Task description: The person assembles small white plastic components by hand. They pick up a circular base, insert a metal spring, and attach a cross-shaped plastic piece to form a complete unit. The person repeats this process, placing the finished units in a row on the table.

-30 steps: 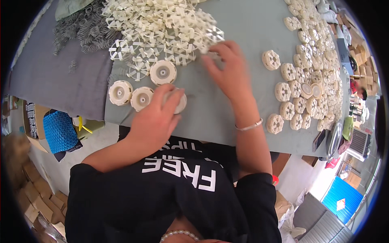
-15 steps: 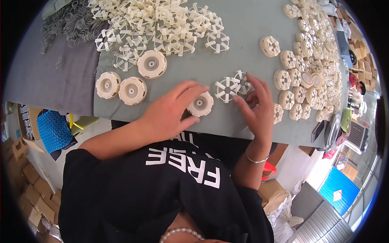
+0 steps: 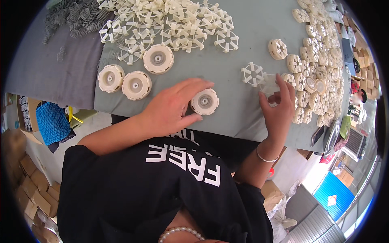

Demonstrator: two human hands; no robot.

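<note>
My left hand (image 3: 172,108) rests on the grey table cover (image 3: 235,109), thumb and fingers around a cream round wheel-shaped part (image 3: 204,101) lying flat. My right hand (image 3: 278,109) is raised a little to the right, fingertips on a white spoked insert (image 3: 270,83). A second spoked insert (image 3: 252,73) lies just left of it. Three more cream wheel parts (image 3: 136,85) lie in a group to the left.
A heap of white spoked inserts (image 3: 174,24) covers the far middle. Many cream ribbed rings (image 3: 312,60) crowd the right side. Metal springs (image 3: 73,18) lie far left on a grey cloth. A blue basket (image 3: 52,123) and cardboard boxes (image 3: 28,190) sit below the table.
Both hands drew back from the far pile toward the near edge. The left brought a wheel part along; the right brought spoked inserts and now lifts one.
</note>
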